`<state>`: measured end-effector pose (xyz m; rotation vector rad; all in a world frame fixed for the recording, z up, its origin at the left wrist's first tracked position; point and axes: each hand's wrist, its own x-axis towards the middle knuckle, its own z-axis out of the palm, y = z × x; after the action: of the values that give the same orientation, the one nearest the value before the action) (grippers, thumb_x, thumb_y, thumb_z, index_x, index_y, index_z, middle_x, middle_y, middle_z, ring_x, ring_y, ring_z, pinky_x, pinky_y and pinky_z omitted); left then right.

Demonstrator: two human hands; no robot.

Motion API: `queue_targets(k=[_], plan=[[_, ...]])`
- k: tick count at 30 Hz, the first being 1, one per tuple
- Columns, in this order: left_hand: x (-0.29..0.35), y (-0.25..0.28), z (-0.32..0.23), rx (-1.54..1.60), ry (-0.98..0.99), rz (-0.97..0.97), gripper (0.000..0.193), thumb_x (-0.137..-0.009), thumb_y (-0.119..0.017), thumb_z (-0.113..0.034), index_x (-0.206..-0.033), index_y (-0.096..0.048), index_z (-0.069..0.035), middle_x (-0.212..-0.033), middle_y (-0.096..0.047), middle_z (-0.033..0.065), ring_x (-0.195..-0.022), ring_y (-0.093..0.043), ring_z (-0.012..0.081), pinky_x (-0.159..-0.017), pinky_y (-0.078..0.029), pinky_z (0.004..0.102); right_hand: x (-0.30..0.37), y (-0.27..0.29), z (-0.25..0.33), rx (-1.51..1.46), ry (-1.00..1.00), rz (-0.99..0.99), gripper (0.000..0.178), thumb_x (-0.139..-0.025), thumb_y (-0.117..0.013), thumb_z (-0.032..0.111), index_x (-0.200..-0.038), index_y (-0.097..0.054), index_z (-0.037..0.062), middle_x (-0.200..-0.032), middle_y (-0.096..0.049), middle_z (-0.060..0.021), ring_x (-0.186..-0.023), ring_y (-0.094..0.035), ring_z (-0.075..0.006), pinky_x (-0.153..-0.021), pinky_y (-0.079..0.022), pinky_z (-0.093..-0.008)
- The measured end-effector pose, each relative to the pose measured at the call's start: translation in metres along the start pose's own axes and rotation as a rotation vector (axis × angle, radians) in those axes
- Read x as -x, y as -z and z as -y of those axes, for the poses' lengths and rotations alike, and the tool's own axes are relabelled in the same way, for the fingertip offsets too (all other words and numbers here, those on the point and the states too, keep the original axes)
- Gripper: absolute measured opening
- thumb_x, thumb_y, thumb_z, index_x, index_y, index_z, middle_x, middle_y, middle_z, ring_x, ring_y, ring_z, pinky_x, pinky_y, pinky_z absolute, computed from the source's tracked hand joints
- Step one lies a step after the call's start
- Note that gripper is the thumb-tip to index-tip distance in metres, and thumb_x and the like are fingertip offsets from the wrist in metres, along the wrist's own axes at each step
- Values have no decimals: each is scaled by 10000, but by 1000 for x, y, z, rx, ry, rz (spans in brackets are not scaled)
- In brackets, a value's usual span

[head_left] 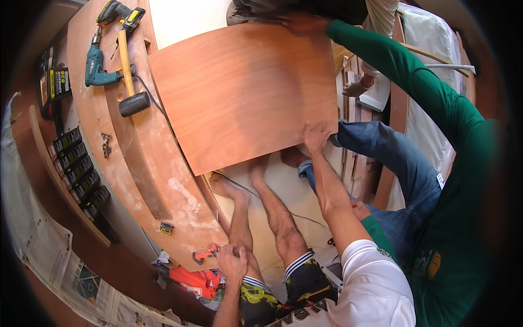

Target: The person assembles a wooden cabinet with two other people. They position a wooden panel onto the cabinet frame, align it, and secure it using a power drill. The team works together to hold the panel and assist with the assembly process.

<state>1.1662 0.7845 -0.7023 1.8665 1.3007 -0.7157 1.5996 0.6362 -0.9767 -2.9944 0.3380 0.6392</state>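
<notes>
A broad reddish-brown plywood panel (234, 98) lies in front of me, its near edge above the bare feet. My right hand (317, 135) rests on its near right corner with the fingers spread flat. Low and left, my left hand (231, 262) is curled by my knee, with a dark bit showing between its fingers. Right beside those fingers is an orange tool (204, 254) on the wooden board; whether the hand grips it is unclear. At the panel's far right edge is a co-worker's hand (305, 24), in a green sleeve.
The long board (163, 180) on the left carries a teal drill (98, 68), a rubber mallet (134, 103), a yellow-black cordless drill (129, 20), a hinge (106, 145) and a tape measure (166, 228). A gloved hand (357, 87) and wood strips (354, 158) are at right.
</notes>
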Motion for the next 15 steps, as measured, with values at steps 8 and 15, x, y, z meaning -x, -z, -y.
queue_targets(k=[8,15], plan=[[7,-5,5,28,81,-55,299,-860,-725,-273,-1051,-746,-44,-1071,-696,184,-1040,-614,377,-970,-473,468,175,74,189,-402,914,9,833,-871,-751,153,-1574,-324,15,-1609,-300,-286,-1486,-303,-493,-1210,-315,-532],[11,-8,4,25,45,-69,300,-851,-723,-288,-1031,-754,-49,-1101,-691,178,-1097,-609,375,-1007,-465,473,139,182,360,-133,1352,-307,817,-815,-807,343,-1478,-447,29,-1495,-467,-242,-1435,-414,-405,-1237,-263,-531]])
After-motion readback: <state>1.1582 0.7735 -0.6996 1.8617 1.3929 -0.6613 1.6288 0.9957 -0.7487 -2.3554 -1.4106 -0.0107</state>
